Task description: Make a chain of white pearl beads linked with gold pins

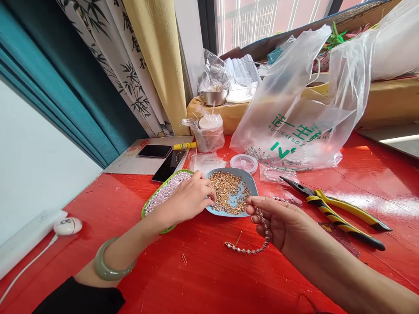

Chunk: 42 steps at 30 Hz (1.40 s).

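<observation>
My right hand [278, 216] pinches a string of pearl and gold beads [250, 251] between thumb and fingers. The strand curves down below the hand, and its end with a short gold chain lies on the red table [212, 279]. My left hand [193, 196] is at the left rim of a blue-grey tray [253, 185] of small gold beads [225, 187], with its fingers drawn together. Whatever sits between those fingertips is hidden. Beneath my left wrist is a green tray [143, 212] full of pale lilac pearl beads [166, 192].
Yellow-and-black pliers [330, 209] lie at the right. Behind the trays are a round clear lid [244, 163], a bagged cup [211, 131], and a large plastic bag [291, 126]. Phones [155, 151] and a glue stick [185, 146] lie back left; two thin pins [184, 259] lie in front.
</observation>
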Tool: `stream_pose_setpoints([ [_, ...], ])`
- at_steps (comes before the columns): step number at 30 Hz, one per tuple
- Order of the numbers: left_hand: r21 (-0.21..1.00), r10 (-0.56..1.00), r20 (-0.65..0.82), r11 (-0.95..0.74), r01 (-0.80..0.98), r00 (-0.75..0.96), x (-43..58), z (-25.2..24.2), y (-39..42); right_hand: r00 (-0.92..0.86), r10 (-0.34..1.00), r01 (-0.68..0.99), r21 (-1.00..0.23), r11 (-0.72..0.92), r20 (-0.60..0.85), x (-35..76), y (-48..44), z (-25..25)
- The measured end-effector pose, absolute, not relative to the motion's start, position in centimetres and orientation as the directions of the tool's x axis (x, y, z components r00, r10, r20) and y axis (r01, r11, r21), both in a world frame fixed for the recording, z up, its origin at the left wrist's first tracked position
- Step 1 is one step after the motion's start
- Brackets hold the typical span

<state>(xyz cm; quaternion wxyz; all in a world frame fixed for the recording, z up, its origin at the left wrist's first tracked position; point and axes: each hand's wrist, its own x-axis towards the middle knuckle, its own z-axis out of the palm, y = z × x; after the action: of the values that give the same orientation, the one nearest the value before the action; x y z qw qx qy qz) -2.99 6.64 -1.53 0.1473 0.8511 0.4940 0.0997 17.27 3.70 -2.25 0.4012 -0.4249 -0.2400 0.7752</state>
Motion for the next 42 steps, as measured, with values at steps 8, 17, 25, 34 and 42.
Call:
stream_pose_setpoints([
  [8,0.277,0.908,-0.046,-0.389,0.879,0.416,-2.0,-1.4,6.8,-0.316,0.819,-0.428,-0.699,-0.574,-0.479,17.1,3.5,-1.8],
  [17,0.239,0.932,0.038,-0.358,0.902,0.360,-2.3,-1.9,6.9,-0.320,0.820,-0.431,-0.698,-0.572,-0.475,17.2,3.6,-2.0],
  [25,0.224,0.907,0.013,-0.413,0.883,0.421,-2.5,-2.2,6.9,-0.310,0.819,-0.424,-0.700,-0.574,-0.483,17.2,3.6,-2.3],
  [34,0.183,0.907,0.038,-0.419,0.890,0.419,-2.1,-2.7,7.0,-0.315,0.812,-0.420,-0.695,-0.584,-0.492,17.1,3.6,-2.3],
  [42,0.216,0.910,0.033,-0.410,0.886,0.413,-1.8,-2.5,6.9,-0.314,0.812,-0.420,-0.694,-0.584,-0.493,17.0,3.6,-2.2],
])
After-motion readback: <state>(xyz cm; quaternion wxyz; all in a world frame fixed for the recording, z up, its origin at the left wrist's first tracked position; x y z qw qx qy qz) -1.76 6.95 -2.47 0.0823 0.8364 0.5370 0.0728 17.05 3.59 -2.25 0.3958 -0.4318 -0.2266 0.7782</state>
